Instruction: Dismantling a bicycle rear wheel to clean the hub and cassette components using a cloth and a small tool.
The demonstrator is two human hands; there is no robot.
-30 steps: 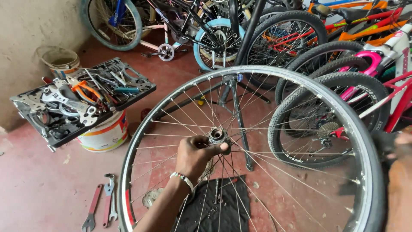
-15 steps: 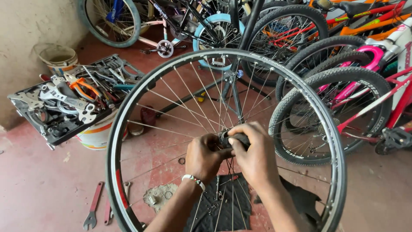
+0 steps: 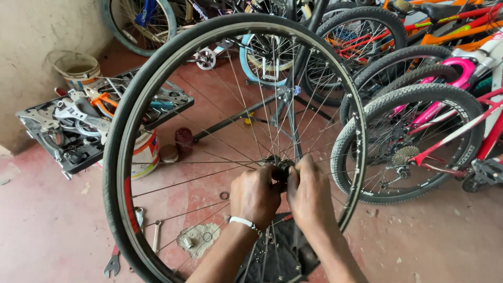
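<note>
A bicycle wheel (image 3: 119, 157) with a black tyre and thin steel spokes stands upright in front of me. Both hands meet at its hub (image 3: 283, 169) in the middle. My left hand (image 3: 255, 195), with a white bracelet at the wrist, grips the hub from the left. My right hand (image 3: 309, 191) grips it from the right, fingers curled over the axle end. The hub is mostly hidden behind my fingers.
A black tool tray (image 3: 78, 131) full of wrenches rests on a white bucket (image 3: 145, 153) at the left. Spanners (image 3: 112, 262) lie on the red floor. Several parked bicycles (image 3: 419, 131) crowd the right and back. A repair stand (image 3: 285, 105) is behind the wheel.
One second ago only my left hand held the hub and the wheel lay tilted flatter. My right hand has come onto the hub, and the wheel now stands more upright.
</note>
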